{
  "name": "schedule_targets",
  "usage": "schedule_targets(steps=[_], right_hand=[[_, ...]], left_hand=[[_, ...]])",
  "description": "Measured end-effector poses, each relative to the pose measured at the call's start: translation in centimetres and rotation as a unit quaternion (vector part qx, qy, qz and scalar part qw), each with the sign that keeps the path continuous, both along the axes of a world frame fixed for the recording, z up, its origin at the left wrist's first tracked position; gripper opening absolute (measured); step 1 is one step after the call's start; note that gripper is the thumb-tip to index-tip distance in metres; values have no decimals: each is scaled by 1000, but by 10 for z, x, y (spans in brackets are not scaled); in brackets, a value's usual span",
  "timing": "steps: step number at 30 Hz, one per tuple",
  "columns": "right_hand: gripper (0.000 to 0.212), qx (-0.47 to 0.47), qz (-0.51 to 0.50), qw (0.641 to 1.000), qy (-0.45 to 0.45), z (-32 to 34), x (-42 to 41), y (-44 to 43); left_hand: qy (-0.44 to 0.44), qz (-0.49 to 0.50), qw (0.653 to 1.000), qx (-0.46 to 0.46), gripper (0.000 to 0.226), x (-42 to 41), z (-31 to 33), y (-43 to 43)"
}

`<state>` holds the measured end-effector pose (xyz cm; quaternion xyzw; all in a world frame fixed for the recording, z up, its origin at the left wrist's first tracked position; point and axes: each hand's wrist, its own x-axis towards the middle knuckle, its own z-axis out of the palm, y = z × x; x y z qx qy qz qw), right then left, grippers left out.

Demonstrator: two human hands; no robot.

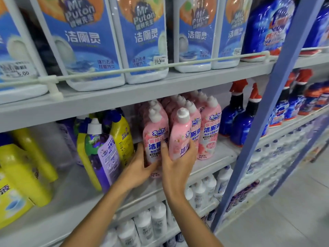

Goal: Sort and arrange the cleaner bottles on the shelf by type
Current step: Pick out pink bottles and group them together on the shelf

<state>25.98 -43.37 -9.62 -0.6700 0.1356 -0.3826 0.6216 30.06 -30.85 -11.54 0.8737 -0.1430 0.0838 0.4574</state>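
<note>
Several pink cleaner bottles with white caps stand grouped on the middle shelf [219, 157]. My left hand [142, 166] grips the front left pink bottle [154, 138] low on its body. My right hand [178, 163] wraps around the pink bottle beside it [179, 134], which tilts slightly left. A purple bottle [103, 152] with a white cap leans left of my hands, in front of a yellow bottle [122, 136]. More yellow bottles [23, 168] lie tilted at the far left.
Large blue-labelled white jugs [85, 43] line the top shelf behind a white rail [142, 68]. Dark blue spray bottles [243, 120] with red triggers stand right of the pink group. A blue upright post [267, 113] divides the shelving. White bottles [151, 225] fill the lower shelf.
</note>
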Motion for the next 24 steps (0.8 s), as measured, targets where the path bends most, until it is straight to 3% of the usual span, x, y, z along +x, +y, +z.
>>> schedule_targets(steps=[6, 16, 24], right_hand=[[90, -11, -75, 997, 15, -5, 16, 17], [96, -41, -99, 994, 34, -20, 18, 29], [89, -90, 5, 996, 23, -22, -5, 0]], left_hand=[[9, 7, 992, -124, 32, -3, -21, 3], [-28, 21, 992, -117, 34, 4, -28, 4], [-13, 23, 993, -111, 38, 2, -24, 1]])
